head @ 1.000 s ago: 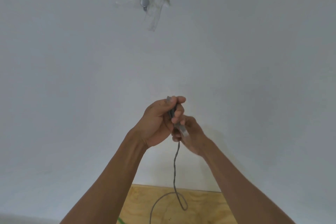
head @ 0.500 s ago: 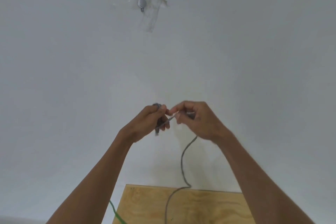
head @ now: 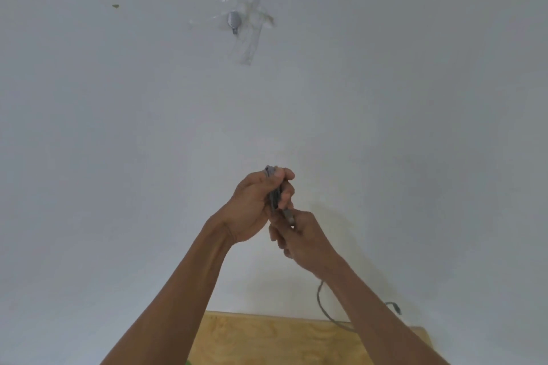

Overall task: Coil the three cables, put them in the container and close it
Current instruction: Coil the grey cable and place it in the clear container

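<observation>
Seemingly early on, the left hand [head: 252,207] grips a small bundle of grey cable [head: 274,197], the right hand [head: 299,238] pinches its strand, slack trails to the board [head: 267,338], container unseen.

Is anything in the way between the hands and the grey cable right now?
Nothing visible. The left hand grips the coiled grey cable and the right hand pinches the strand just below. The container is out of view, so that path cannot be judged.

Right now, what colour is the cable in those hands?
Grey. The cable shows best in the head view, bunched in the left hand.
</observation>
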Action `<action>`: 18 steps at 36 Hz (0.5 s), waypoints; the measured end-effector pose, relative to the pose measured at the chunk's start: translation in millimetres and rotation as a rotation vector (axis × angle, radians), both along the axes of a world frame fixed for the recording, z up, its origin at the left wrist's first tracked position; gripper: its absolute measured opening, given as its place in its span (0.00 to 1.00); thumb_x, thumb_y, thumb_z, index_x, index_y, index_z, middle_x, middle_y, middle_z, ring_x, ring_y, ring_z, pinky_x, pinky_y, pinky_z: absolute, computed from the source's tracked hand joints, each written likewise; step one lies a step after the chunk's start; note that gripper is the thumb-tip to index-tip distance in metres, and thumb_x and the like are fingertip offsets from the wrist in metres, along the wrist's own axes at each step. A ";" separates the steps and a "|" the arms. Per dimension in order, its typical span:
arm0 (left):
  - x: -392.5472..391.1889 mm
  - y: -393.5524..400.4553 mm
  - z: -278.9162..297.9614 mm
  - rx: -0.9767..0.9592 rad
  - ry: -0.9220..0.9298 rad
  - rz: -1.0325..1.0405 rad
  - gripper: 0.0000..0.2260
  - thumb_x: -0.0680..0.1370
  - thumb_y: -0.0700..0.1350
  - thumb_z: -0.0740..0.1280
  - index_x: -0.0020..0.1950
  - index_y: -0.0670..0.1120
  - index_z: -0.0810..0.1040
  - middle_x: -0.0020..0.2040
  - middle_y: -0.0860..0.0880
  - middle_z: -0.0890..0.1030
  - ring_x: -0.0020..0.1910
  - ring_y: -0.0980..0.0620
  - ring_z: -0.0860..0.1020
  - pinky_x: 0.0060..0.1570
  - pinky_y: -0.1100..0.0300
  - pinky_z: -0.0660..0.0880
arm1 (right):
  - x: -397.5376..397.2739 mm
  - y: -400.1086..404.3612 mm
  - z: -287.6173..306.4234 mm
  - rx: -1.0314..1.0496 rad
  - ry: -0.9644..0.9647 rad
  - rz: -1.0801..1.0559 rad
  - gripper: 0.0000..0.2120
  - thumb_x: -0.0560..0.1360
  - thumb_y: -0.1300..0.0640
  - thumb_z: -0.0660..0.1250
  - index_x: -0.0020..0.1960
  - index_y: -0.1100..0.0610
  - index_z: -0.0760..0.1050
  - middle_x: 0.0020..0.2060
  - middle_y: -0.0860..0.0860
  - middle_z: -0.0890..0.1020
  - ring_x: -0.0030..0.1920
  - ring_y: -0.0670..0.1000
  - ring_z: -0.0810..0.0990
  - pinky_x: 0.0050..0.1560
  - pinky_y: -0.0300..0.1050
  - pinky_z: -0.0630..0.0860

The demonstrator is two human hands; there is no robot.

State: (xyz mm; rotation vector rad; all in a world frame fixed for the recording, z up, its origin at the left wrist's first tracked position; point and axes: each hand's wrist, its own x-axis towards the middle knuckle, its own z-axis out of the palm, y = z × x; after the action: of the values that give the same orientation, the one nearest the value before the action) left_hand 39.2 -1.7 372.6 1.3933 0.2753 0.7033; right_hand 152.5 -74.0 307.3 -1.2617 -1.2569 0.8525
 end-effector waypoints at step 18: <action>-16.5 1.4 -12.5 0.297 0.412 0.060 0.29 0.85 0.59 0.46 0.47 0.41 0.77 0.36 0.41 0.80 0.36 0.46 0.74 0.41 0.54 0.72 | 32.4 -3.3 73.9 0.296 -0.345 0.020 0.04 0.76 0.62 0.70 0.46 0.56 0.84 0.32 0.54 0.85 0.34 0.52 0.84 0.41 0.44 0.79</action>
State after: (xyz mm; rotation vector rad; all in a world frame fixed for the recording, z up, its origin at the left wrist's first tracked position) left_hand 22.6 -0.4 360.2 1.8195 0.5556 0.5136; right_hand 184.9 -77.3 381.2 -1.1869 -1.6060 0.4493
